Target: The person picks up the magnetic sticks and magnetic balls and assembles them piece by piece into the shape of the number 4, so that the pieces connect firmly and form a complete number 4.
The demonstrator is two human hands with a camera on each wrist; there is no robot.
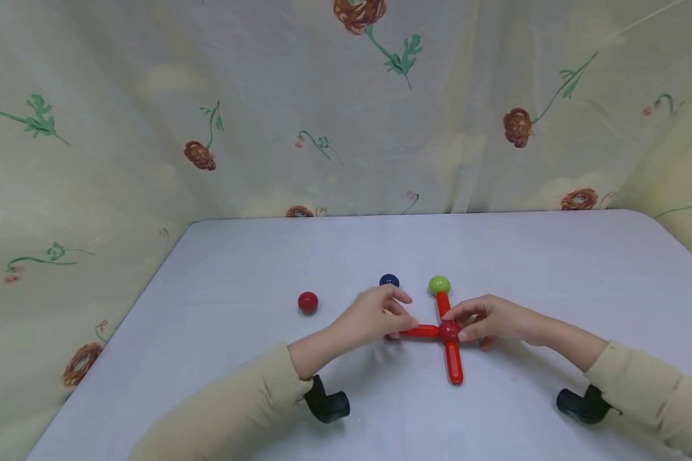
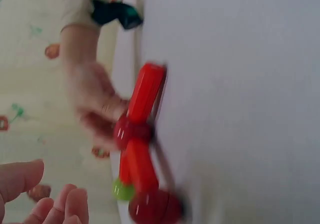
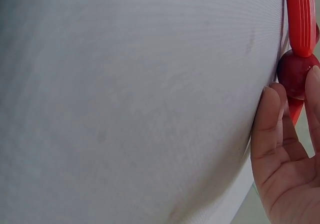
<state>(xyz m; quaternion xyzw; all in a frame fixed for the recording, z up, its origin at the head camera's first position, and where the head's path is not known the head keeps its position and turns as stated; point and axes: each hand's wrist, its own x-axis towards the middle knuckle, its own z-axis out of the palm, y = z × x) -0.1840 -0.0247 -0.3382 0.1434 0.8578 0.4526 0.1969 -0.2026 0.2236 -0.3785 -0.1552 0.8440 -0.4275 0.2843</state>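
Note:
Four-way in shape, a toy of red rods joins at a red ball on the table. My right hand pinches this ball between thumb and fingers; the right wrist view shows the fingertips against it. One rod points away to a green ball, and another rod points toward me with a bare end. A third rod runs left to a red end ball, mostly hidden in the head view. My left hand hovers by that end, its fingers apart from the ball.
A loose red ball lies to the left. Behind my left hand sits a blue ball, partly covered. The white table ends at a flowered curtain. A black camera mount hangs beneath the left wrist.

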